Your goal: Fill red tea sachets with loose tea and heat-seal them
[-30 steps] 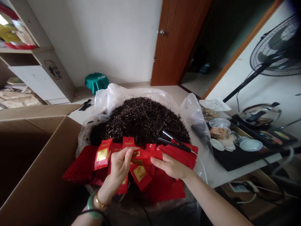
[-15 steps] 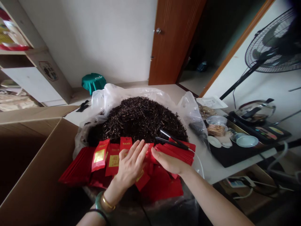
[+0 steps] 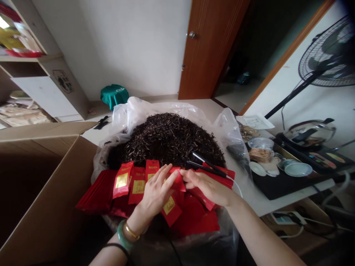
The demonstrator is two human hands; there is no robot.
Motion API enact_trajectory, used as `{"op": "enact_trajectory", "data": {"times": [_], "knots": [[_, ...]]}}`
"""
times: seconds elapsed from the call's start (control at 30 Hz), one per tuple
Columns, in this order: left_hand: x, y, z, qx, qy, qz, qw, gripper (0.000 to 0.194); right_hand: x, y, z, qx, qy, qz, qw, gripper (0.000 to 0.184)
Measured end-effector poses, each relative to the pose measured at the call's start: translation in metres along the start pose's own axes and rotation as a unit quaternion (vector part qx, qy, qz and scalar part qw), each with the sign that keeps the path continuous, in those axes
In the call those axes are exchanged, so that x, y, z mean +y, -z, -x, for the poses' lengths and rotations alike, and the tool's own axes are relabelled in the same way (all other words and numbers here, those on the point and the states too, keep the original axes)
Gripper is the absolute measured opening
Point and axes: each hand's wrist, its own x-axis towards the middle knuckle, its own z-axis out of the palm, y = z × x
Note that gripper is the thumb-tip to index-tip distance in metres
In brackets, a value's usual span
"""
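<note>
A small red packet [image 3: 178, 181] is between my two hands, partly covered by their fingers. My left hand [image 3: 157, 190] is on its left side, fingers long and close together, the fingertips at its upper part; the thumb's grip is partly hidden. My right hand [image 3: 203, 184] has its fingers bent in at the packet's right edge. Under and around both hands lie more red packets [image 3: 138, 186] with gold labels, some in stacked rows. Just beyond them rises a large heap of dark dry tea leaves [image 3: 172, 133] in a clear plastic bag [image 3: 133, 107].
An open cardboard box [image 3: 55, 177] stands at the left. A black-and-white stick-like tool [image 3: 209, 166] with a white cord lies on the packets at the right. Further right, a tray [image 3: 277, 188] carries cups and a clear tub [image 3: 260, 147], near a fan [image 3: 327, 55].
My right hand's fingers have bent in at the packet's edge, where they were straighter before. My left hand stays at the packet. The whole view has shifted slightly.
</note>
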Motion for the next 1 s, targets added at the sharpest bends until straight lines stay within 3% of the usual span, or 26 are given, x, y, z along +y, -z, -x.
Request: {"op": "enact_trajectory", "data": {"times": [0.1,0.17,0.33,0.43,0.57,0.83,0.9,1.0], "knots": [[-0.001,0.007,-0.005,-0.014,-0.002,-0.001,1.000,0.050,-0.004,0.001,0.000,-0.058,-0.048,-0.106,0.992,0.070],[-0.001,0.012,-0.009,-0.029,-0.007,0.003,1.000,0.045,-0.003,0.001,-0.001,-0.069,-0.065,-0.118,0.988,0.072],[-0.001,0.020,-0.012,-0.058,-0.016,0.002,0.998,0.026,0.006,0.002,0.002,-0.062,-0.079,-0.051,0.994,0.070],[-0.001,0.021,-0.010,-0.077,-0.013,-0.022,0.997,0.031,0.008,0.000,0.008,-0.058,-0.099,0.007,0.993,0.067],[0.000,0.026,-0.011,-0.108,-0.016,-0.025,0.994,0.037,0.006,-0.004,0.013,-0.056,-0.080,0.059,0.993,0.063],[-0.004,0.029,-0.012,-0.082,0.007,-0.030,0.996,0.018,-0.013,0.000,0.008,-0.080,-0.047,-0.021,0.995,0.066],[-0.007,0.028,-0.012,-0.067,0.021,-0.037,0.997,0.013,-0.013,0.008,0.005,-0.061,-0.031,-0.072,0.995,0.063],[-0.011,0.029,-0.013,-0.056,0.047,-0.049,0.996,0.009,0.001,0.020,-0.010,0.037,-0.021,-0.187,0.981,0.063]]}}
